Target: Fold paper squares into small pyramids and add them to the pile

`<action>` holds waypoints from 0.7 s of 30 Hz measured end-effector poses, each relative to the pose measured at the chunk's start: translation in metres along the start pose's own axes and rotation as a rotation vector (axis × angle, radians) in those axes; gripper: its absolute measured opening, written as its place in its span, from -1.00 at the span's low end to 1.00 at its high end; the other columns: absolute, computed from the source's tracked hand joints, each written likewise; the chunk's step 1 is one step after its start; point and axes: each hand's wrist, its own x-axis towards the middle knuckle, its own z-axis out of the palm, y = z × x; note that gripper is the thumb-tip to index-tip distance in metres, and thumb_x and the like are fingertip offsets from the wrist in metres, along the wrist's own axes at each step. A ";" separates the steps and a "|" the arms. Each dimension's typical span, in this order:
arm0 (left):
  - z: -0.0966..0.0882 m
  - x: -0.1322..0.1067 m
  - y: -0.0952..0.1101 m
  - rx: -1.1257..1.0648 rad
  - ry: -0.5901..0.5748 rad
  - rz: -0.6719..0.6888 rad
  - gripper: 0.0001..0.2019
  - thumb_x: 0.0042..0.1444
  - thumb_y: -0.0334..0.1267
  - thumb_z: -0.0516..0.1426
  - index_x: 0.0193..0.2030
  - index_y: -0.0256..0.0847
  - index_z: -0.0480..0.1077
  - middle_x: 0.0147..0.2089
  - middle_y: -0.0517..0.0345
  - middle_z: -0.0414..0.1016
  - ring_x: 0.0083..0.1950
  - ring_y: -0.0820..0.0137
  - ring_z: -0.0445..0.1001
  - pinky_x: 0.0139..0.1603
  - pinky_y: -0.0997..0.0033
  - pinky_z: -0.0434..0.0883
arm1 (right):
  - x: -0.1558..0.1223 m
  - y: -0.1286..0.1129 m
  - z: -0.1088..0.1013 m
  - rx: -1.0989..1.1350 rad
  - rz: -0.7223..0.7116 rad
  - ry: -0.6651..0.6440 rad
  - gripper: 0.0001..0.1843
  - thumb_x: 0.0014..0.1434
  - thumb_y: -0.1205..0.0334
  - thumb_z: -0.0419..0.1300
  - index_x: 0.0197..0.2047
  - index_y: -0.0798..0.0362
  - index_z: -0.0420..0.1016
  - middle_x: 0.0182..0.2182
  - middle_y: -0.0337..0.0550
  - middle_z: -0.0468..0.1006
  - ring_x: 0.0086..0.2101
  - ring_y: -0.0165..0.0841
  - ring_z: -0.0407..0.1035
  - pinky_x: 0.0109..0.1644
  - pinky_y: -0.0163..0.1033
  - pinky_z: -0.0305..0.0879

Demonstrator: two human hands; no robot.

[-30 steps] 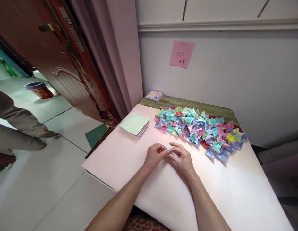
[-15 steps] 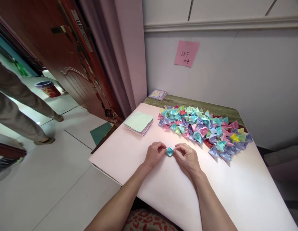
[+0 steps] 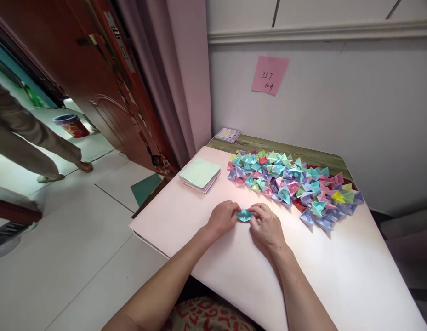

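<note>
A small teal paper boat [image 3: 244,215] sits between my two hands, low over the pale tabletop [image 3: 185,225]. My left hand [image 3: 224,217] pinches its left end with thumb and fingertips. At the other end, my right hand [image 3: 267,223] grips it the same way. Beyond the hands spreads a crowd of folded paper boats [image 3: 284,184] in teal, purple, pink, green, red and yellow. To the left of them lies a stack of square paper sheets [image 3: 200,174], with a pale green one on top.
A small packet [image 3: 228,134] rests at the table's back left corner. A pink note [image 3: 270,76] is stuck on the wall. On the left are a red door [image 3: 106,101], a person's legs [image 3: 34,133], a bin [image 3: 71,126] and a green board [image 3: 146,188] beside the table.
The teal paper has gone from a narrow, diamond-like shape to a wider boat shape, its ends drawn apart between my hands. The person's legs at left have shifted.
</note>
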 end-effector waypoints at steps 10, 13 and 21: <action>-0.002 0.016 0.039 0.297 -0.172 -0.114 -0.81 0.09 -0.33 0.06 -0.21 -0.23 0.48 -0.17 -0.05 0.50 -0.18 0.20 0.51 -0.24 0.32 0.39 | -0.002 -0.017 0.014 -0.231 0.095 0.020 -0.77 0.13 0.35 0.10 -0.21 -0.01 0.55 -0.32 -0.17 0.52 -0.38 -0.36 0.37 -0.34 -0.30 0.12; -0.002 0.019 0.042 0.313 -0.188 -0.110 -0.79 0.09 -0.33 0.05 -0.19 -0.24 0.48 -0.15 -0.07 0.50 -0.17 0.21 0.51 -0.22 0.33 0.39 | 0.001 -0.016 0.012 -0.124 0.099 0.020 -0.77 0.12 0.35 0.07 -0.23 0.01 0.55 -0.35 -0.16 0.52 -0.34 -0.33 0.39 -0.28 -0.30 0.18; -0.002 0.027 0.039 0.320 -0.206 -0.150 -0.79 0.07 -0.21 0.11 -0.20 -0.19 0.52 -0.16 -0.04 0.52 -0.16 0.22 0.51 -0.21 0.33 0.39 | 0.005 -0.007 0.005 0.145 0.152 0.014 -0.68 0.00 0.38 0.04 -0.27 -0.02 0.58 -0.37 -0.18 0.56 -0.35 -0.32 0.42 -0.24 -0.28 0.27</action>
